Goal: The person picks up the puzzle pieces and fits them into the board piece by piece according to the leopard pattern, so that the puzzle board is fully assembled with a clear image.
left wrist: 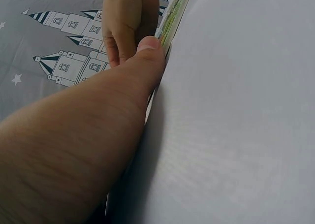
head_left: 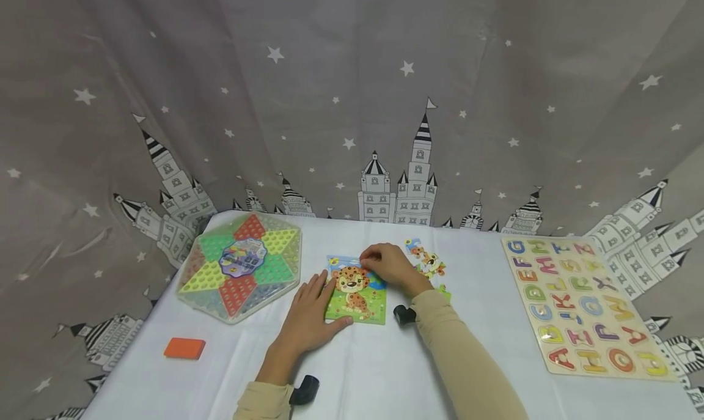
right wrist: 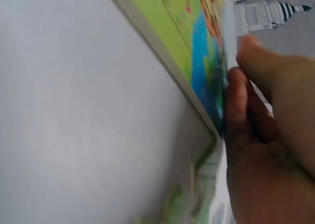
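Note:
A square leopard picture puzzle (head_left: 356, 298) lies on the white table, in front of the person. The left hand (head_left: 312, 313) rests along its left side with extended fingers; its thumb (left wrist: 150, 49) reaches to the near edge. Over the puzzle's upper right corner, the right hand (head_left: 387, 266) has bent fingers with the tips at the board. In the right wrist view its thumb (right wrist: 253, 49) and index finger are close together, and I cannot tell whether a piece is between them. Loose puzzle pieces (head_left: 431, 265) lie just right of the right hand, partly hidden by the wrist.
To the left lies a hexagonal Chinese checkers board (head_left: 277, 239), with an orange block (head_left: 184, 348) nearer the front. A wooden alphabet board (head_left: 585, 310) lies at the right. Behind the table hangs a grey curtain (head_left: 308, 71) printed with castles and stars.

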